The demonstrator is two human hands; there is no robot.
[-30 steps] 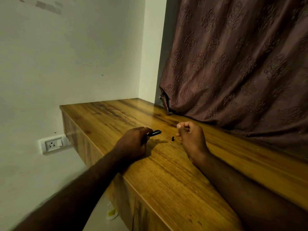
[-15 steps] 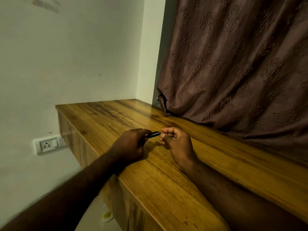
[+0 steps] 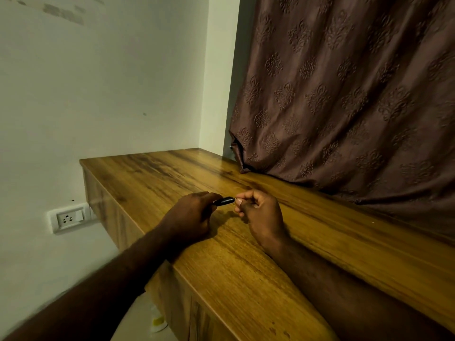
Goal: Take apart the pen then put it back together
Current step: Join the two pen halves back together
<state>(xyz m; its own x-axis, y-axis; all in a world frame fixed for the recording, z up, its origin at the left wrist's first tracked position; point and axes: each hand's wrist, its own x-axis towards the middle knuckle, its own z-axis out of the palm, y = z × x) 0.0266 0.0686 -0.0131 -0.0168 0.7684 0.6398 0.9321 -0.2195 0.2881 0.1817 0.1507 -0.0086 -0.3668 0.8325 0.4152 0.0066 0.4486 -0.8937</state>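
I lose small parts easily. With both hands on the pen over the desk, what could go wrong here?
1. Whatever the right hand pinches at the black pen body's tip is too small to make out; if dropped, it could vanish against the grained wooden desk.
2. The left hand works near the desk's front edge, so a part could roll off.

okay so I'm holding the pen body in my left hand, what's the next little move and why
Probably press and turn whatever your right hand pinches at the open end of the black pen body. Your left hand grips the barrel above the wooden counter, and both fingertips meet there. The piece itself is too small to see.
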